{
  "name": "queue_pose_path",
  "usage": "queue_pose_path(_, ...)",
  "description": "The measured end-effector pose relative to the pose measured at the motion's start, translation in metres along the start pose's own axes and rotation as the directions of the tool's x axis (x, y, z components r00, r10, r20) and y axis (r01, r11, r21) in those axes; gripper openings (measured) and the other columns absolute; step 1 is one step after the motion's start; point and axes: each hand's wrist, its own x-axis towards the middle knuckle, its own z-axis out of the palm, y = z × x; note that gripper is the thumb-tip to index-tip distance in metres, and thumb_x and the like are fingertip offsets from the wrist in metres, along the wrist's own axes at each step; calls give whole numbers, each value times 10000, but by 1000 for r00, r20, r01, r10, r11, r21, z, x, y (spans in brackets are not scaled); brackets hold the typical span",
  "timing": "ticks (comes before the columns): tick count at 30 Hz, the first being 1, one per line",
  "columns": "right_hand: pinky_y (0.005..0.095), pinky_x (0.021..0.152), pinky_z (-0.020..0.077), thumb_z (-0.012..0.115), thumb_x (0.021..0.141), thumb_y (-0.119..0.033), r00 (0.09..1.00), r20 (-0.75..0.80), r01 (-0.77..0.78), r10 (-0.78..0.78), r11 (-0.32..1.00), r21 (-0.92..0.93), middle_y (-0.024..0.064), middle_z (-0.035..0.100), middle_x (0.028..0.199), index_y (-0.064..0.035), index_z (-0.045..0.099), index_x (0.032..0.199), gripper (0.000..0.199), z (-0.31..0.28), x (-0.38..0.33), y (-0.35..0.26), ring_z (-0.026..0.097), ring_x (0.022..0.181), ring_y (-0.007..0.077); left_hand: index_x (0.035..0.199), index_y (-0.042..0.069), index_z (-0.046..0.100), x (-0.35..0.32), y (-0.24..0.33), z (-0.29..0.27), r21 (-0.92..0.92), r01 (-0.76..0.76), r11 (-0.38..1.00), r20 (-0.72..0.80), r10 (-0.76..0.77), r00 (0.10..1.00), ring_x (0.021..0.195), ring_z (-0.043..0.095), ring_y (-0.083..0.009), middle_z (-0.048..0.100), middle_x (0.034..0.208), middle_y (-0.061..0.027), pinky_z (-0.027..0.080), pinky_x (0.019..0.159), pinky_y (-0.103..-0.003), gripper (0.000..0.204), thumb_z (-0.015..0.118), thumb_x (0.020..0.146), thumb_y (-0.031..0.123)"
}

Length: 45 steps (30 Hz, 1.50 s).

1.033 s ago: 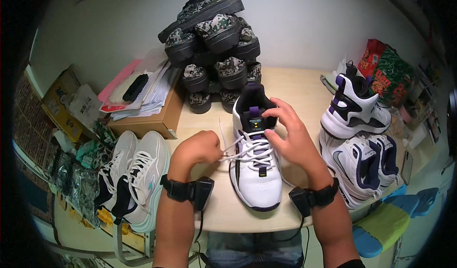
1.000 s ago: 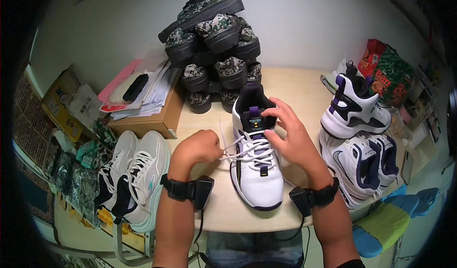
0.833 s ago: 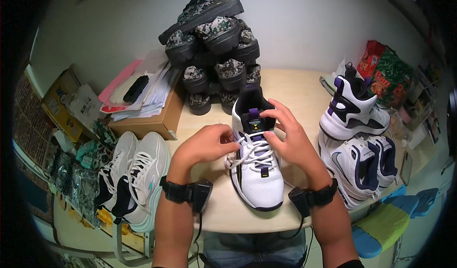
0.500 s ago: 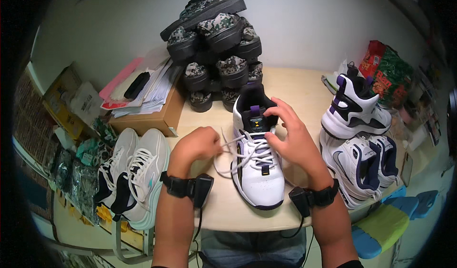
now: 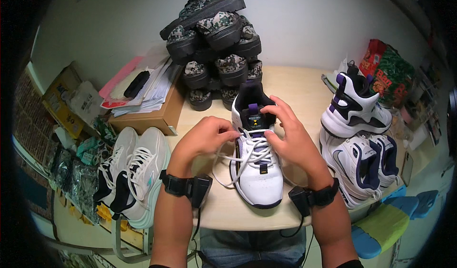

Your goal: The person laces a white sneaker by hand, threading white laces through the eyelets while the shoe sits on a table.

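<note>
A white sneaker [image 5: 256, 161] with purple trim and a black tongue sits at the centre of the frame, toe toward me, on the table [image 5: 295, 89]. My left hand [image 5: 204, 137] is just left of its upper eyelets, fingers curled closed on a white lace [image 5: 227, 143] that loops down past the shoe's left side. My right hand [image 5: 290, 137] rests on the shoe's right side, fingers half open and spread over the tongue and upper laces; I cannot tell whether it pinches a lace.

Behind the shoe, top centre, is a stack of camouflage shoes [image 5: 214, 39]. A pale pair [image 5: 135, 170] lies at lower left, and white-and-purple sneakers [image 5: 357, 134] sit at right. Papers on a box [image 5: 145, 94] fill the upper left.
</note>
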Motion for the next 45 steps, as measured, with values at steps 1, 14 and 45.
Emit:
queue_pose_path(1,417,1035,407,619,804,-107,1000,-1,-8,8,1000,-18,239,400,1441,-114,546,1210,413,-1,0,-1,473,1267,432,830,-25,674,1,-5,-2,61,12,998,-23,-10,1000,654,575,-138,643,691,-65,454,616,-314,229,656,892,195)
queue_pose_path(14,419,1010,426,621,820,-126,999,6,36,-35,998,-54,221,385,1458,-126,541,1240,427,1,-1,2,508,1227,430,847,-20,639,-1,6,2,-13,-10,1000,-1,10,1000,820,586,-162,646,861,-86,476,780,-313,253,710,849,223)
queue_pose_path(45,421,1007,429,605,841,-123,999,36,-22,24,999,-34,218,371,1472,-145,523,1271,438,-2,-1,-4,501,1231,434,798,-18,706,-6,-22,-10,369,279,886,-66,-275,959,663,654,-226,685,712,-151,505,645,-356,255,683,845,232)
